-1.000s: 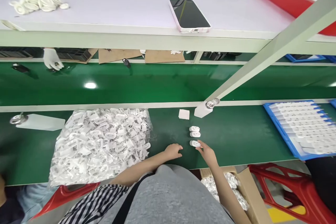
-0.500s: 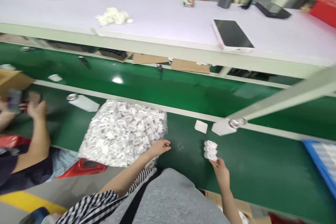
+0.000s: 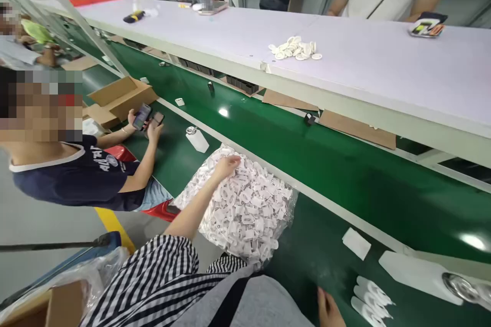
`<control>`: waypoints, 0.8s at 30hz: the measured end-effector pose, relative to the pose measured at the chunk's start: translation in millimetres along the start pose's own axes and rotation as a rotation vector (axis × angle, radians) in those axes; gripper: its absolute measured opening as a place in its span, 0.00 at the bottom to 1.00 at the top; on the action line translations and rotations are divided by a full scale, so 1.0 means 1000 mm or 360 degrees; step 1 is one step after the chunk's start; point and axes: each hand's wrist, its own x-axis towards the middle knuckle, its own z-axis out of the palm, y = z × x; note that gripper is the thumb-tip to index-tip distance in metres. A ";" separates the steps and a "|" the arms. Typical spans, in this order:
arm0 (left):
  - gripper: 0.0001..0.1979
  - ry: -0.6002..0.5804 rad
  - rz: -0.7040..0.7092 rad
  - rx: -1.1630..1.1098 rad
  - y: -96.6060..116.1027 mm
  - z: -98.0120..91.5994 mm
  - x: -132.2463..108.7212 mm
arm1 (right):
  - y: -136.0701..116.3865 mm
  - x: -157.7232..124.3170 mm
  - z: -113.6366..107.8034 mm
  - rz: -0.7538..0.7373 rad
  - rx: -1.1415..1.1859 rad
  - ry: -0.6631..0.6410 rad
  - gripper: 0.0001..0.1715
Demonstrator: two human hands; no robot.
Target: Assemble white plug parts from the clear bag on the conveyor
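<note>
A clear plastic bag holding a heap of small white plastic parts [image 3: 249, 209] lies on the green bench in front of me. My left hand [image 3: 226, 167] reaches over the far left part of the heap, its fingers loosely bent and apart, touching the parts. Nothing clear shows in its grasp. At the bottom edge, my right hand [image 3: 328, 309] is partly cut off; its visible fingers are stretched out and hold nothing. Just right of it, several white oval parts [image 3: 370, 299] lie in a row on the bench, apart from the fingers.
A folded white cloth or paper [image 3: 356, 243] and a white bottle with a metal top [image 3: 422, 276] lie to the right. Another such bottle [image 3: 197, 139] stands beyond the bag. At left a co-worker [image 3: 76, 168] holds phones near an open carton [image 3: 118, 97]. A raised shelf [image 3: 364, 61] crosses ahead.
My view has swung left. My left hand has moved from the bag's right edge to the far part of the heap. My right hand has let go of the row of white parts.
</note>
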 end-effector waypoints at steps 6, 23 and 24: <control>0.14 0.0083 -0.0190 0.0384 -0.025 -0.038 0.087 | -0.117 0.053 0.042 -0.0549 -0.0006 -0.0225 0.22; 0.13 -0.0143 -0.0371 0.0617 -0.041 0.006 0.137 | -0.115 0.085 0.060 0.0002 0.0664 -0.0663 0.27; 0.13 -0.0139 -0.0366 0.0616 -0.041 0.006 0.136 | -0.114 0.084 0.060 0.0040 0.0710 -0.0635 0.28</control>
